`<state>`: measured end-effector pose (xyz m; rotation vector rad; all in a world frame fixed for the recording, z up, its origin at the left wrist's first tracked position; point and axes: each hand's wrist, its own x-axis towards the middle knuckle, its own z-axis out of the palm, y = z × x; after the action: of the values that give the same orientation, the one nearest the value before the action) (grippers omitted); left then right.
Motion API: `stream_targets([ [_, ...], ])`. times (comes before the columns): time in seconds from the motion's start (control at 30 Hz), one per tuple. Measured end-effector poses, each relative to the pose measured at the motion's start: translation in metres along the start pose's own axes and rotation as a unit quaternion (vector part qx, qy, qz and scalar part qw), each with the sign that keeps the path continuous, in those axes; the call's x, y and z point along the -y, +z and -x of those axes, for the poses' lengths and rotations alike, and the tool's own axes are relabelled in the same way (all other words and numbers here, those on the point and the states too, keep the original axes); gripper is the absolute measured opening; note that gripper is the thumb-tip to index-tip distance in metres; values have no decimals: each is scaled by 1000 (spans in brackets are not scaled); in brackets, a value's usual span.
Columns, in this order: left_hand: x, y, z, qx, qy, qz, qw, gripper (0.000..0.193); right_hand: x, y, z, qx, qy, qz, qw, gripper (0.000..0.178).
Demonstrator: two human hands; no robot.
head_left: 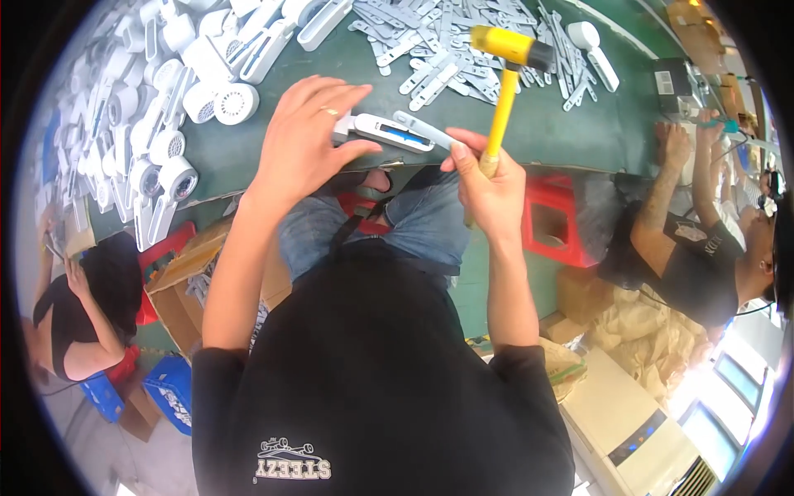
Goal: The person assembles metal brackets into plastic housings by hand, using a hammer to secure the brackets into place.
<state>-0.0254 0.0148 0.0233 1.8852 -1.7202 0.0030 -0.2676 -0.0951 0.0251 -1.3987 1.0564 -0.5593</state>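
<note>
A white handheld fan (393,132) lies on the green table edge in front of me, the slot along its handle open with something blue and dark inside. My left hand (302,140) is over its head end, fingers stretched and thumb apart; the hand hides most of that end, so I cannot tell whether it touches. My right hand (494,186) grips a mallet (501,112) with a yellow and black head, held upright. Between the same hand's thumb and forefinger is a light grey cover strip (426,130), slanting just above the fan's handle.
White fan bodies (169,99) are heaped at the left, and loose grey strips (447,50) at the back. Another fan (594,54) lies back right. Red stools (554,219) and a cardboard box (194,277) stand below table height. People work on both sides.
</note>
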Motion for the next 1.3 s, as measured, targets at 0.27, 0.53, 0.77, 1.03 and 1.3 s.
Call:
stream_targets([
  [0.27,16,34,9,-65,56,83,993,57,-1,29,-20,46,12,114,992,21],
  [0.53,25,37,9,-77,112,58,989,23,21,30,-26,74,17,217,973,25],
  [0.77,21,40,6,-89,123,48,987,22,5,25,-30,107,173,-58,977,34],
  [1.03,10,23,-5,-63,164,-8,984,28,-10,27,-36,107,146,-58,982,31],
  [1.3,18,37,0,14,178,57,982,29,-43,30,-31,-27,-327,203,923,34],
])
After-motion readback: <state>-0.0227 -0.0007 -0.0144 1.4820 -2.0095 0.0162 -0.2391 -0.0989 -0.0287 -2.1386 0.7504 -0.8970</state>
